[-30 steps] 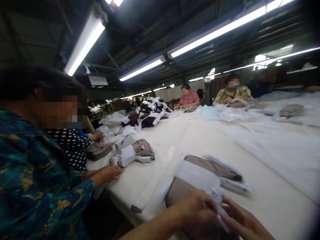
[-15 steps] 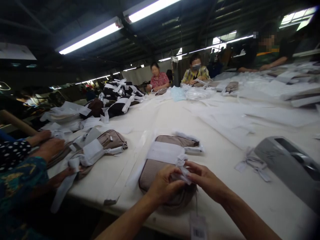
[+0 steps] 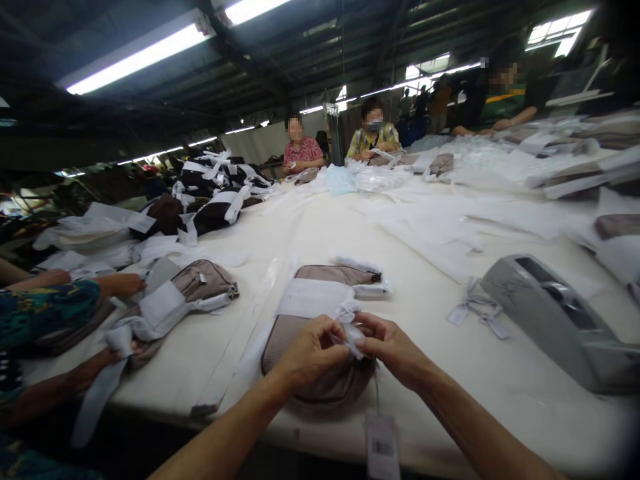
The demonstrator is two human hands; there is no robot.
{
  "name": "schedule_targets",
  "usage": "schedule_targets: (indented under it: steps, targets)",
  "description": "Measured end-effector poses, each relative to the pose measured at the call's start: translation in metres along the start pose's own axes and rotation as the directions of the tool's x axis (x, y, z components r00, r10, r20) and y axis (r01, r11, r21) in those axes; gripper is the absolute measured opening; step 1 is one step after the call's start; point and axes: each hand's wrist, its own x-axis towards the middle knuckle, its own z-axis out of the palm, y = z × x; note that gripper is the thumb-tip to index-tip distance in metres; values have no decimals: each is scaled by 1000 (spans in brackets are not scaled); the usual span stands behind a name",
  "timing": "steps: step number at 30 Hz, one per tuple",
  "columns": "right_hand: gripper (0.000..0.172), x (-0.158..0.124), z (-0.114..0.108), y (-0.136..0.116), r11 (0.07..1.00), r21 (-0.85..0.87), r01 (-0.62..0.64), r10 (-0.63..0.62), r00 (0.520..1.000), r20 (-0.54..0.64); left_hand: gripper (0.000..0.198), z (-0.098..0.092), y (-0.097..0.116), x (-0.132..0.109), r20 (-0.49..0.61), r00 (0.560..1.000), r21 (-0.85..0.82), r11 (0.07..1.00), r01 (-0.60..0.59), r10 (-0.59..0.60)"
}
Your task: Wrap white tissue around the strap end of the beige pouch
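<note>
Pinching: left hand (image 3: 310,350) and right hand (image 3: 393,347) both closed on twisted white paper strip (image 3: 349,327), likely so it sits taut round taupe bag (image 3: 320,383), flat on worktop (image 3: 440,380) directly beneath hands.

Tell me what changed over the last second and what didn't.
The view swung right, bringing the grey tape dispenser into sight. The left hand and right hand stayed pinched on the white paper wrap around the taupe bag, only working its twisted end. The bag kept its place on the table.
</note>
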Motion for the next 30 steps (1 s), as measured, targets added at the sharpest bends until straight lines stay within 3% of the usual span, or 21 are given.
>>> schedule_targets:
  steps: [4,7,12,15,20,22,25,27,30]
  targets:
    - [41,-1,4,4,982,-177,61,-67,997,-29,13,10,-3,-4,-30,999,-28,999,34,-34]
    - [37,-2,8,5,921,-364,141,-182,980,-82,14,18,-9,-8,-124,992,-9,1000,-10,9]
    - [33,-5,10,4,925,-328,192,-223,973,-58,20,23,-18,-10,-168,986,-94,995,-27,11]
    - [28,-5,13,10,908,-392,152,-232,958,-167,19,26,-16,-12,-194,981,-62,998,-29,17]
    - [25,-1,19,24,807,-590,37,-284,899,-332,15,34,-19,-16,-318,937,184,979,-89,145]
    - [27,-1,18,27,852,-520,52,-256,909,-328,16,34,-21,-16,-327,931,211,973,-96,162]
    - [30,-2,15,26,971,-233,59,-127,949,-289,17,32,-21,-14,-317,934,196,975,-103,163]
    - [31,-3,14,26,998,-50,38,-50,960,-274,17,31,-18,-12,-285,944,177,978,-115,163]
    - [33,-4,17,26,1000,-3,30,-30,950,-310,17,36,-15,-11,-271,947,194,974,-119,170]
